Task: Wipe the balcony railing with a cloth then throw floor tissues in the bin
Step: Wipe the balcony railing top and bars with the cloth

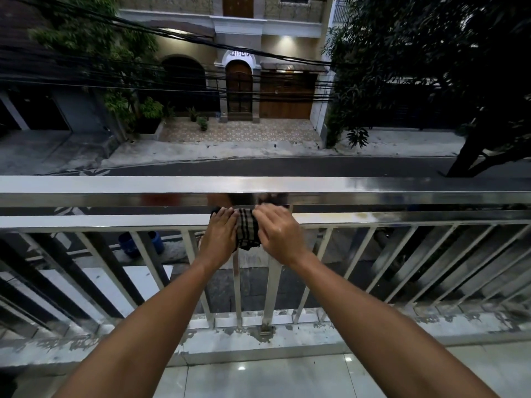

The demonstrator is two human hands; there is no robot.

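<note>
Both hands meet at the middle of the stainless-steel balcony railing (86,222), on its lower horizontal bar, just under the broad top rail. A black-and-cream checked cloth (246,229) is draped over that bar, hanging a little way down over the upright balusters (271,282). The left hand (219,235) lies flat on the cloth's left part with fingers straight, pressing it to the bar. The right hand (278,235) covers the cloth's right part, its fingers curled over the fabric at the bar's top edge, apparently pinching it, though the fingertips are hard to make out. Below the balusters runs a worn concrete kerb (115,340) with flaking paint, then glossy floor tiles (258,377). Across the street, white lettering (239,54) sits above an arched wooden door (239,87); it is too small to read. No brand shows on the cloth.
</note>
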